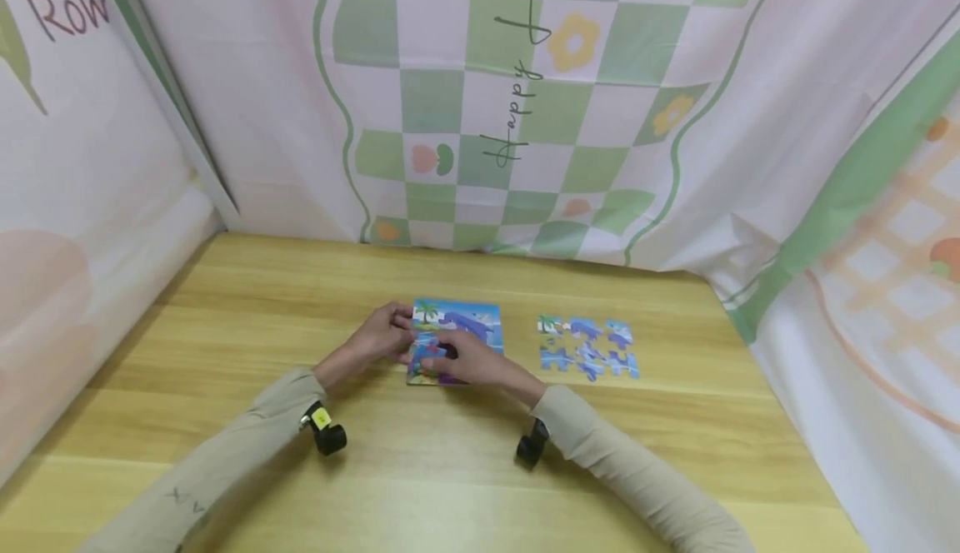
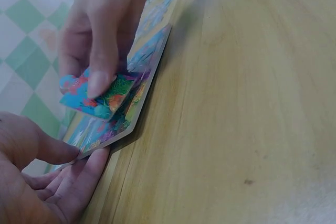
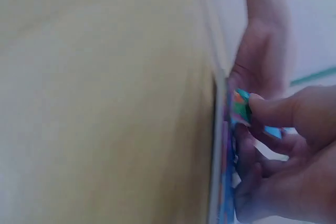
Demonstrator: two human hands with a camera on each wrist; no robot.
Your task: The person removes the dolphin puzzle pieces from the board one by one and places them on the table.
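Sleeves (image 1: 247,445) nearest; loose pieces (image 1: 587,346) lie beside the puzzle board (image 1: 471,320).

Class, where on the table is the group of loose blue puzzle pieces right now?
In the head view the loose blue puzzle pieces lie on the wooden table, just right of the puzzle board that both hands work over, untouched.

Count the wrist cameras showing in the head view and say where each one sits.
2. One black camera sits under the left wrist's sleeve, above the wooden table; the other camera sits under the right wrist. Nothing suggests more, though the sleeves could hide parts.
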